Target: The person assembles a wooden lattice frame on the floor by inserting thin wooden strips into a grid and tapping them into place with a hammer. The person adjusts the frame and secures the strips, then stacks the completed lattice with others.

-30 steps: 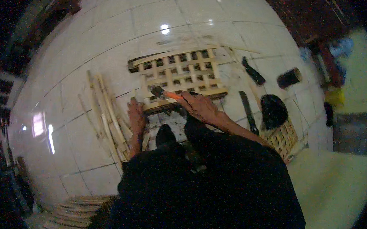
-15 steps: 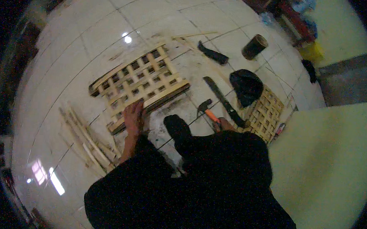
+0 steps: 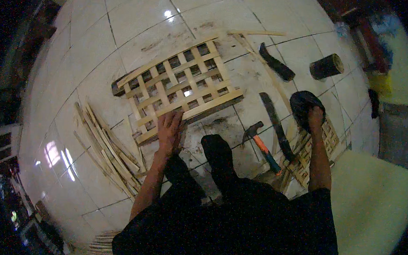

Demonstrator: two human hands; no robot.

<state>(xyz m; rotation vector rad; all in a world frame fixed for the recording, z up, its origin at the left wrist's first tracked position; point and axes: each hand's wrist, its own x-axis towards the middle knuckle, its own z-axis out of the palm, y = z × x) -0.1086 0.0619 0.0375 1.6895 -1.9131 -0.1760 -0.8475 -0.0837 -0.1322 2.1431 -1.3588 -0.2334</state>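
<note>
A woven lattice panel of pale bamboo strips lies on the tiled floor, with thicker bars along its far and near edges. My left hand rests on its near edge toward the left corner, fingers stretched out. Over to the right, my right hand reaches into a black plastic bag; its fingers are hidden inside. Between my hands a claw hammer with an orange and teal handle lies on the floor. Beside it is a long dark-bladed machete.
Loose bamboo strips lie in a bundle at the left. A second lattice lies partly beneath the bag and my right arm. Farther back are a dark curved piece, perhaps a sheath, and a dark cylinder. A pale wall stands right.
My right hand has let go of the hammer, now lying on the floor, and moved forward and right into the black bag. My left hand stays on the lattice. The view has shifted.
</note>
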